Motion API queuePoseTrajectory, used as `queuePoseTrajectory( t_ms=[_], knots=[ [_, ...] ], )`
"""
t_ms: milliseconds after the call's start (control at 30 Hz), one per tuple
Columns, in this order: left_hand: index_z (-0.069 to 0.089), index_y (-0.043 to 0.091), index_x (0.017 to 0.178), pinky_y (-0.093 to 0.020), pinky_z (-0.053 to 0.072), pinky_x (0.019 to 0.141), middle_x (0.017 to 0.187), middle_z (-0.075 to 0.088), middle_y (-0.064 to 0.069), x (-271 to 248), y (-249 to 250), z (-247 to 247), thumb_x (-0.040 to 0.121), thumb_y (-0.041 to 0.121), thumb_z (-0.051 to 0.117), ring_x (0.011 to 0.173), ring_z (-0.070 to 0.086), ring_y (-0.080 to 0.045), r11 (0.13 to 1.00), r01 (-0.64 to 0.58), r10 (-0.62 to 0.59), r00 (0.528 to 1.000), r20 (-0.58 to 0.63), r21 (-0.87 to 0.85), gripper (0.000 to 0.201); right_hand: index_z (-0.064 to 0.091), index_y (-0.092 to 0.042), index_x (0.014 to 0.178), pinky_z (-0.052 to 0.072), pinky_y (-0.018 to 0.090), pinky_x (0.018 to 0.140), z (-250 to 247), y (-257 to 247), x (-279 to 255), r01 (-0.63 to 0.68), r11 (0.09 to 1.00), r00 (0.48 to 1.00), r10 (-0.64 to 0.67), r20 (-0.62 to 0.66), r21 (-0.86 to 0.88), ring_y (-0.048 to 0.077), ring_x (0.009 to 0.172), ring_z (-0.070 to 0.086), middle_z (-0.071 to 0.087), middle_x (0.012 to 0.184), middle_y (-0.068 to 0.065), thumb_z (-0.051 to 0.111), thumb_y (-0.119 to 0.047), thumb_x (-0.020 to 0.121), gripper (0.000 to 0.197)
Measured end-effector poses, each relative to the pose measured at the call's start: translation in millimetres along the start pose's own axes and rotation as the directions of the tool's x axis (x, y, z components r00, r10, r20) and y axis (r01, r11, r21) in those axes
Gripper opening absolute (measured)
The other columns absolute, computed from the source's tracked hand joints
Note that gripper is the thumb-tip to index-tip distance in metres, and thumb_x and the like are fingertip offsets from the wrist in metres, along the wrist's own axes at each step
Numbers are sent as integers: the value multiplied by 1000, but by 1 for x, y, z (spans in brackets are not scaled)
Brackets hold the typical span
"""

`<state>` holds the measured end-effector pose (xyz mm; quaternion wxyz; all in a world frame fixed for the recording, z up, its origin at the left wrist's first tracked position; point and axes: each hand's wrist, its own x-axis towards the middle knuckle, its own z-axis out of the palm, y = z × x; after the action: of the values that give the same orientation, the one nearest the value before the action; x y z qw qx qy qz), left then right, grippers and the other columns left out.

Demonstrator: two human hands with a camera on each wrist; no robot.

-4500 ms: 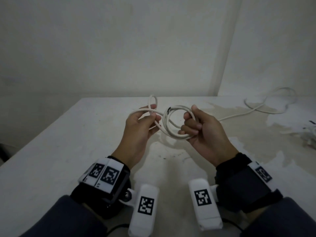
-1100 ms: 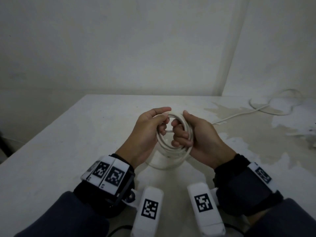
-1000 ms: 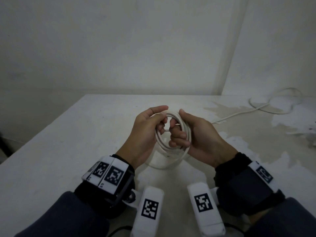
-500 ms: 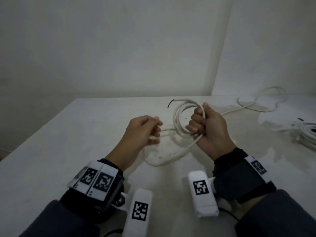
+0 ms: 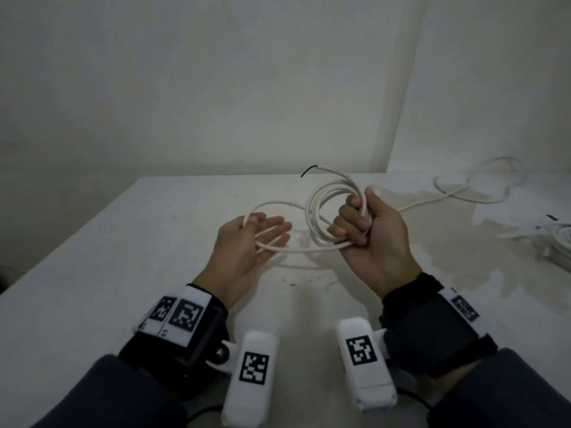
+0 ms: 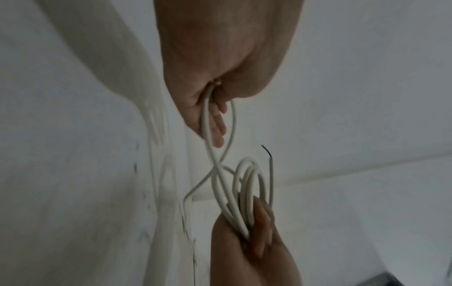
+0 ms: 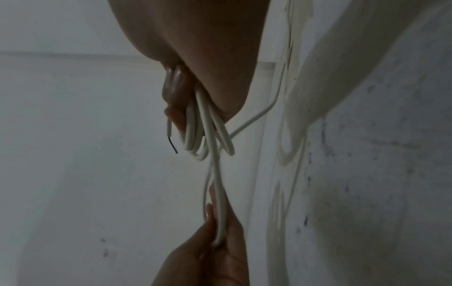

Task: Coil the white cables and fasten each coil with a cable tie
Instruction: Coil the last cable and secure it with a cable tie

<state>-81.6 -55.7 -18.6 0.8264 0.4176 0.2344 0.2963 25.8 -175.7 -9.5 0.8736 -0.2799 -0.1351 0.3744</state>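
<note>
Table (image 5: 92, 273): I am seeing its pale top lying under both hands, with a darker stained patch spreading beyond and to the right of the right hand

Right hand (image 5: 372, 239): I am watching it making a fist round the coil, fingers curled tight over the bunched turns, thumb pressing on top, held up off the table

Left hand (image 5: 244, 242): it is lying palm up with fingers nearly straight and relaxed, and a single run of the cable is resting across them; the thumb is touching that run at its far side, though I cannot tell whether it is really pinching

Coil (image 5: 324, 211): several turns of white cable are standing up out of the right fist on its left side, facing the left hand

Loose loop (image 5: 278, 205): one wider turn is arching from the coil over to the left fingers and coming back below them to the right fist

Trailing cable (image 5: 432, 199): it is running from behind the right hand away to the far right, lying in curves on the table

Bundled cable (image 5: 562, 239): another white bundle is sitting well to the right of the right hand, at the frame edge

Cable end (image 5: 309, 170): the cut tip with a short dark wire is sticking out above the coil, pointing toward the left
</note>
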Motion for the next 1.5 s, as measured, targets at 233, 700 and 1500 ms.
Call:
queuePoseTrajectory(
  t_ms=[233,700,1500],
  knots=[
    [58,4,106,-33,61,67,100,71,-14,5,11,-8,105,20,33,78,73,-21,987,-95,83,992,95,131,29,43,-13,63,26,19,35,1,5,-2,-200,957,977,212,34,-212,7,29,19,22,40,-6,35,-33,101,43],
    [59,25,118,-29,56,56,72,69,-2,-5,18,-7,103,27,35,59,64,-14,954,-35,-95,907,409,298,28,48,-10,65,20,14,33,9,10,-7,-291,861,948,318,-6,-417,6,28,16,21,40,-6,37,-29,100,41],
    [60,5,96,-14,41,40,48,36,4,2,1,-11,105,19,33,37,41,-3,874,95,-215,955,204,476,32,46,-10,84,31,17,38,-5,-15,2,172,982,977,-181,-112,-84,6,33,19,21,44,-7,45,-3,96,14]
  ],
)
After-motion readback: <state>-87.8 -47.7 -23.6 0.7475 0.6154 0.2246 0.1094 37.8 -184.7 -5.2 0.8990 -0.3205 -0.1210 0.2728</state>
